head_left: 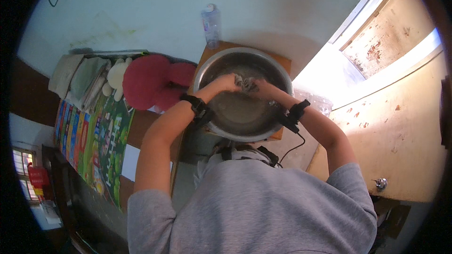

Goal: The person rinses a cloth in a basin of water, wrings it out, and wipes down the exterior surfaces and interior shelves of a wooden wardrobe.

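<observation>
- In the head view, a round metal basin (235, 138) sits on a small wooden stand (283, 62). Murky water (241, 116) lies in the bottom.
- A wet-looking gray cloth (246, 83) is bunched up over the basin, a bit toward its far side.
- The person's left hand (229, 83) is curled closed on the cloth's left end, over the basin.
- The person's right hand (264, 89) is closed on the cloth's right end, also over the basin. It is a bit blurry, so each finger is hard to see.
- Each wrist has a black band, near the basin's rim.
- A clear plastic bottle (212, 27) stands behind the basin, to the left.
- Left of the basin are a red plush toy (147, 82), a white plush toy (116, 79) and folded cloths (84, 81).
- A tan door (400, 131) with a round knob (381, 184) is right of the basin.
</observation>
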